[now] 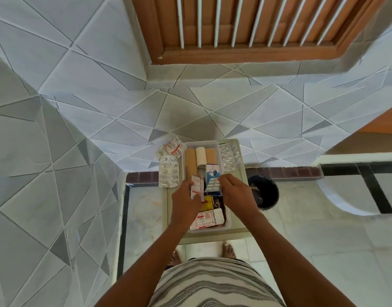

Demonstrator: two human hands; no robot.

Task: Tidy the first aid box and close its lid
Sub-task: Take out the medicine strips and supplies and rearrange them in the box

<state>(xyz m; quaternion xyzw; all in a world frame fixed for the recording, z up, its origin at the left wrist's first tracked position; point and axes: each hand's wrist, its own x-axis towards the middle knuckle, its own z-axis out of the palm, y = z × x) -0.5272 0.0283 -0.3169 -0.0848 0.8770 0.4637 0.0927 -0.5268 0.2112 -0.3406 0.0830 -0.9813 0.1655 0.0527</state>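
The clear first aid box stands open on a small pale table. At its far end lie three rolled bandages, tan, white and tan. A white and blue carton sits mid-box, with yellow and red-white packets at the near end. My left hand holds a red-and-white tablet strip upright over the box. My right hand pinches a silver blister strip lying on the carton. No lid is visible.
Silver blister packs and red-printed strips lie on the table left of the box; more blister packs lie on its right. A dark bin stands on the floor to the right. Tiled walls close in behind and on the left.
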